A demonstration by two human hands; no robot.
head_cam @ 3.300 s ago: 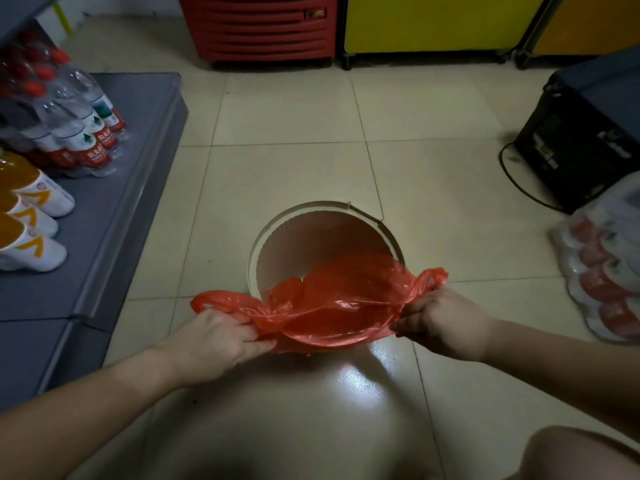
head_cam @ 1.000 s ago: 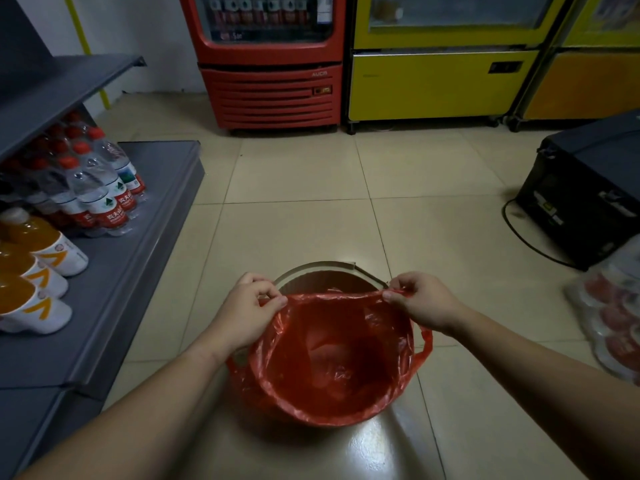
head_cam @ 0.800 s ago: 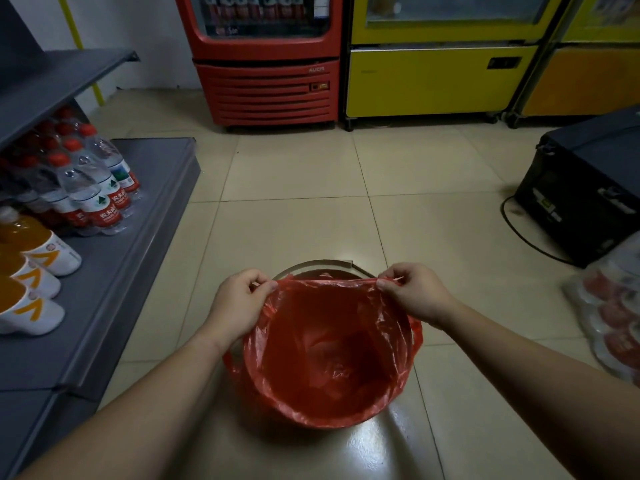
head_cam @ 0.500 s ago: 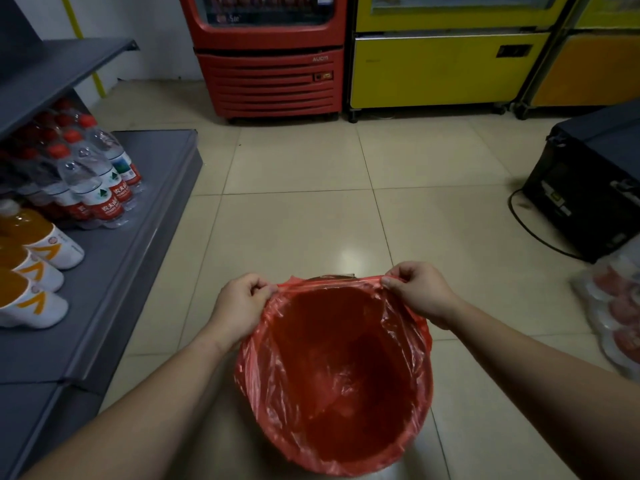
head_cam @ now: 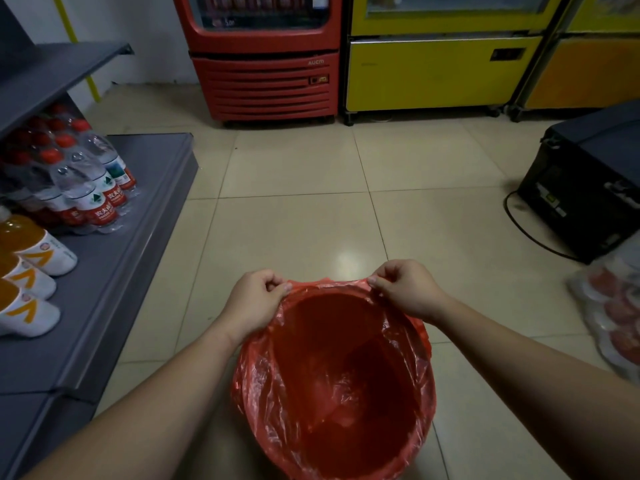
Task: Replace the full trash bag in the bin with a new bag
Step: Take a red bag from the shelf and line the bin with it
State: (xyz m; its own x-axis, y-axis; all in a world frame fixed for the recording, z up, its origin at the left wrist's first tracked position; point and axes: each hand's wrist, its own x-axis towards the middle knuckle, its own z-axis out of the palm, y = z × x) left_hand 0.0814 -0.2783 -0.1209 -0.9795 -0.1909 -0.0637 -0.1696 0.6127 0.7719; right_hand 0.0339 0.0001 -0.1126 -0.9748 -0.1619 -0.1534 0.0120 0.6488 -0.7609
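A red plastic trash bag (head_cam: pixel 339 382) lines a round bin on the tiled floor in front of me. The bag's mouth is stretched over the whole rim, so the bin itself is hidden under the plastic. My left hand (head_cam: pixel 256 301) pinches the bag's far edge at the left side of the rim. My right hand (head_cam: pixel 407 289) pinches the far edge at the right side. The inside of the bag looks empty.
A grey shelf unit (head_cam: pixel 104 271) with water bottles (head_cam: pixel 90 181) and orange drink bottles (head_cam: pixel 31 251) stands on the left. A red cooler (head_cam: pixel 266 60) and yellow coolers (head_cam: pixel 440 57) stand at the back. A black box (head_cam: pixel 588 188) and wrapped bottle packs (head_cam: pixel 616 306) lie on the right.
The bag's far edge has been pulled over the back of the rim, and the bin's bare rim no longer shows. Both hands keep their pinch; the view has drawn closer to the bin.
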